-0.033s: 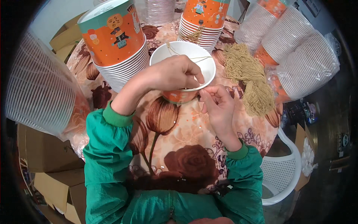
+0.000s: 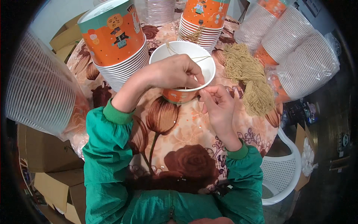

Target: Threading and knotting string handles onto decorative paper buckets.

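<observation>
A round paper bucket [image 2: 207, 69], white inside and orange outside, stands on the table before me. A thin tan cord [image 2: 199, 58] crosses its opening from the far rim. My left hand [image 2: 175, 72] reaches over the near rim, its thumb and fingers drawn together inside the bucket. Just outside the same rim, to the right, my right hand [image 2: 219, 100] is closed in a pinch against the edge. Whatever either set of fingertips grips is hidden or too small to make out. Right of the bucket lies a loose hank of tan cord [image 2: 248, 78].
Stacked orange paper buckets stand at the left [image 2: 115, 37] and behind [image 2: 203, 16]. Plastic-wrapped bucket stacks lie at the right [image 2: 304, 63] and far left [image 2: 41, 82]. A flowered cloth [image 2: 190, 134] covers the round table. Beyond it are a white chair [image 2: 281, 171] and cardboard boxes [image 2: 56, 183].
</observation>
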`<state>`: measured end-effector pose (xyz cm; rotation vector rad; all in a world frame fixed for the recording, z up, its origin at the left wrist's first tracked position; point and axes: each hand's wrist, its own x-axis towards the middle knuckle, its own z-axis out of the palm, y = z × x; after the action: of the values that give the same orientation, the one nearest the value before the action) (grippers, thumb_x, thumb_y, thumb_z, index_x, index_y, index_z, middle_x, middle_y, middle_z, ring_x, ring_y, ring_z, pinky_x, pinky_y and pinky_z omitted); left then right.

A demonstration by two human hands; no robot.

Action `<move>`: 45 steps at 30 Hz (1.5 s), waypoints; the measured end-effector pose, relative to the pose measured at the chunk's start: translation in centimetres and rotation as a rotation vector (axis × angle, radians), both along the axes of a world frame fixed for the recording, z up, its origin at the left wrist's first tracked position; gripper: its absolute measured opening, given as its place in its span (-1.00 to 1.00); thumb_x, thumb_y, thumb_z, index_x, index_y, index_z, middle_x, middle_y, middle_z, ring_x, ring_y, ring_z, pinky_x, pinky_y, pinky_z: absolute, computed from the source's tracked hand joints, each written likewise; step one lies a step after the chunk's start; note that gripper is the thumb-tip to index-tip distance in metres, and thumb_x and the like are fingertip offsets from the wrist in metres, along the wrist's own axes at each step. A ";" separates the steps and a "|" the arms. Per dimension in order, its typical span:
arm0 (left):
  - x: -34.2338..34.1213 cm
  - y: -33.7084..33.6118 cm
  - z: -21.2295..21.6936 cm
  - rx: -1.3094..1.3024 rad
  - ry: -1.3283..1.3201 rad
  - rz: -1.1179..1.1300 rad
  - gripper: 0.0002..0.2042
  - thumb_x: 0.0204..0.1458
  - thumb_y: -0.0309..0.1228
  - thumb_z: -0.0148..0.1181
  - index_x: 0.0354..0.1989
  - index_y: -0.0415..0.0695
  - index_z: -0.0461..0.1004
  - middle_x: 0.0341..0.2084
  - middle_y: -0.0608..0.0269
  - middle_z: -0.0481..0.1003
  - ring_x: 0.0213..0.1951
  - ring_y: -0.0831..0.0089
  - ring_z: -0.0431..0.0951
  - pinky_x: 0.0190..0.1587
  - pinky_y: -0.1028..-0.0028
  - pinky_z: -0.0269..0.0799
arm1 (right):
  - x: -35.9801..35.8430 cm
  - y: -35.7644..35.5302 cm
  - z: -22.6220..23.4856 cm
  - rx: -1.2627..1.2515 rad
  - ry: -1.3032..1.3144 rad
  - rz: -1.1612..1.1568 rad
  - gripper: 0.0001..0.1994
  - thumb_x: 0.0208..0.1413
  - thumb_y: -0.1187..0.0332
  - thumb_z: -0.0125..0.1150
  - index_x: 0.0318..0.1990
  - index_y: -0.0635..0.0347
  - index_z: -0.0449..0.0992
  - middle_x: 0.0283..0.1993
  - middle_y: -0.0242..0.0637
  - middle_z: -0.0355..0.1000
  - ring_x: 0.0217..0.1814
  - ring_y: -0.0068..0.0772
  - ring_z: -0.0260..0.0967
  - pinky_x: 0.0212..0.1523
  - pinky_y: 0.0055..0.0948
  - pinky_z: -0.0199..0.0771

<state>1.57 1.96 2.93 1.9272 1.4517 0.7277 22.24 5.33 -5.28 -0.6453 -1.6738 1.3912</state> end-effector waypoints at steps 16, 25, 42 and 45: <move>-0.4 2.8 -1.3 -0.155 -0.143 -0.195 -0.92 0.01 -0.48 0.22 -0.44 -0.22 0.55 -0.63 0.46 0.44 -0.54 0.69 0.37 -0.47 0.54 0.29 | 0.2 1.2 0.5 -0.038 -0.076 0.009 -0.93 0.26 0.49 0.27 -0.27 0.25 0.51 -0.49 -0.53 0.43 -0.48 -0.83 0.27 -0.47 -0.73 0.24; -0.2 0.1 -0.2 0.234 -0.004 0.136 -0.85 0.09 -0.41 0.21 -0.34 -0.27 0.51 -0.55 0.37 0.43 -0.45 0.63 0.34 -0.37 0.48 0.34 | 1.5 2.7 0.4 0.364 -0.331 -0.125 -0.90 0.15 0.43 0.36 -0.29 0.21 0.54 -0.57 -0.44 0.39 -0.54 -0.68 0.30 -0.50 -0.56 0.30; 4.0 -7.0 -2.6 0.471 -0.053 0.506 -0.93 0.21 -0.57 0.12 -0.18 -0.29 0.45 -0.43 0.17 0.55 -0.43 0.56 0.58 -0.38 0.50 0.48 | 2.3 1.1 3.8 1.112 -0.385 -0.403 -0.89 0.03 0.52 0.31 -0.31 0.18 0.49 -0.35 -0.25 0.37 -0.36 -0.14 0.36 -0.32 -0.24 0.30; 3.2 -6.1 -2.9 0.620 -0.028 0.502 -0.94 0.20 -0.60 0.12 -0.19 -0.30 0.45 -0.38 0.17 0.56 -0.38 0.54 0.60 -0.33 0.50 0.51 | 1.5 0.1 3.2 1.148 -0.310 -0.349 -0.87 0.01 0.53 0.34 -0.31 0.18 0.49 -0.36 -0.25 0.37 -0.37 -0.17 0.36 -0.35 -0.24 0.27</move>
<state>4.74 -4.10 0.06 1.9620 1.8708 1.5793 23.75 5.47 -2.03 -0.4222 -2.1073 -0.0337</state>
